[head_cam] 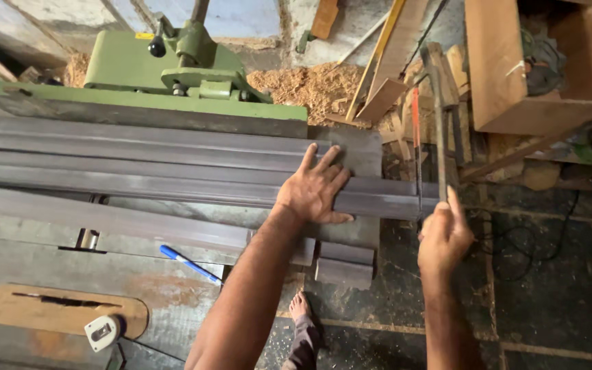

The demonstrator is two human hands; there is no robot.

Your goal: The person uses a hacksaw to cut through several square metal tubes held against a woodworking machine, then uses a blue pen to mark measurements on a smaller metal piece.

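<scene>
My left hand (315, 188) presses flat, fingers spread, on a dark grey moulded strip (173, 185) that lies across the machine table. Several similar long strips lie stacked beside it. My right hand (445, 236) grips the handle of a hacksaw (438, 123), whose frame stands upright. Its red blade (416, 147) meets the right end of the strip I hold down.
A green woodworking machine (173, 65) stands behind the strips. A blue pen (190, 264) and a tape measure (102, 332) lie on the grey saw table (56, 267). Sawdust, wood offcuts and a wooden box (536, 75) fill the floor at the back right. A bare foot (300, 306) shows below.
</scene>
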